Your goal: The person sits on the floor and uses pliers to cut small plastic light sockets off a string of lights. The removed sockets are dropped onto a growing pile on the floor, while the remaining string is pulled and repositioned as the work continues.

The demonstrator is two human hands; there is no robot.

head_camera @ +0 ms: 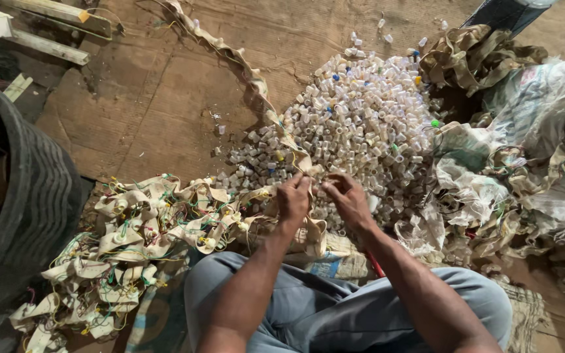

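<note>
Hands meet at the centre of the frame, just below a long beige strip (276,124) that runs from the upper middle down to them: the left hand (293,199) is curled with fingers pinching the strip's near end, and the right hand (348,202) is bent in beside it, fingertips closed on the same spot, where something small seems to sit, though it is too tiny to tell what. Judging by this, the step in hand is picking a small piece off the strip. Right of centre lies a big heap of small white caps (367,121), with a few blue, yellow and green ones among them. At lower left sits a pile of strip lengths tangled with green and yellow wires (132,242), touching the grey trousers (308,307). Crumpled woven sacks (531,150) fill the right edge, and a dark ribbed tub (34,209) stands at the left on the brown board floor (158,98). A next move would call for a firm pinch and a short pull apart, with the strip held taut
</note>
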